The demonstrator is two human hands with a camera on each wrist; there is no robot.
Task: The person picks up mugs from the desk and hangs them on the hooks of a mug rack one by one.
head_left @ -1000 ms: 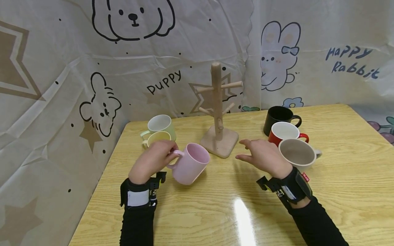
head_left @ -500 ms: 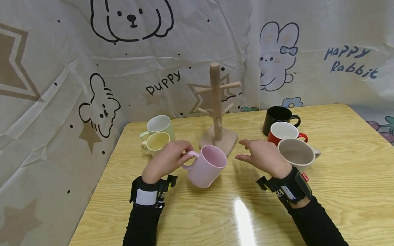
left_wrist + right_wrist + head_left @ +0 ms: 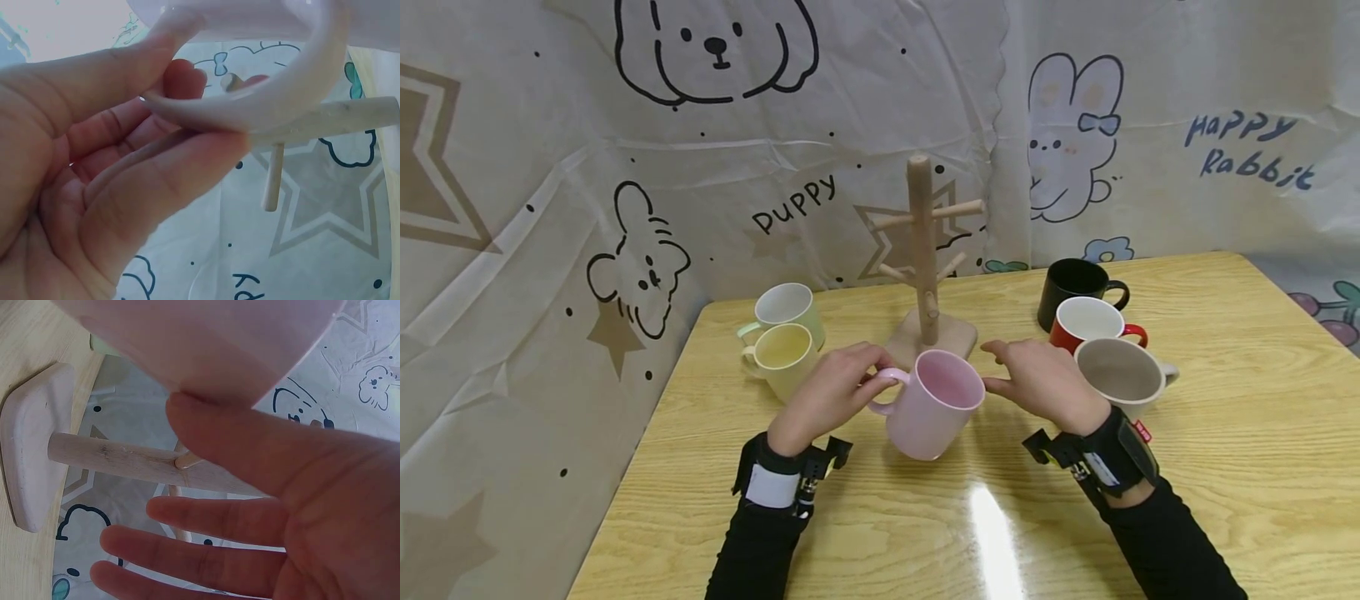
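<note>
A pink mug (image 3: 928, 417) is held tilted over the middle of the table, its mouth facing up and to the right. My left hand (image 3: 838, 387) pinches its handle (image 3: 300, 81) between thumb and fingers. On the mug's right side, my right hand (image 3: 1045, 379) reaches in with fingers spread and straight; in the right wrist view its thumb (image 3: 219, 428) lies right at the mug's wall. Just behind the mug stands a wooden mug tree (image 3: 922, 250) with bare pegs, its square base partly hidden by the mug.
At the left stand a yellow mug (image 3: 786, 367) and a pale green mug (image 3: 805, 312). A black mug (image 3: 1063, 292), a red mug (image 3: 1067, 337) and a beige mug (image 3: 1120, 375) line the right, close to my right hand. A printed cloth (image 3: 850, 100) hangs behind the table (image 3: 880, 533).
My left hand has carried the pink mug rightward, from near the yellow mug to beside the right thumb. The yellow mug shows more fully. My right hand has stayed almost in place.
</note>
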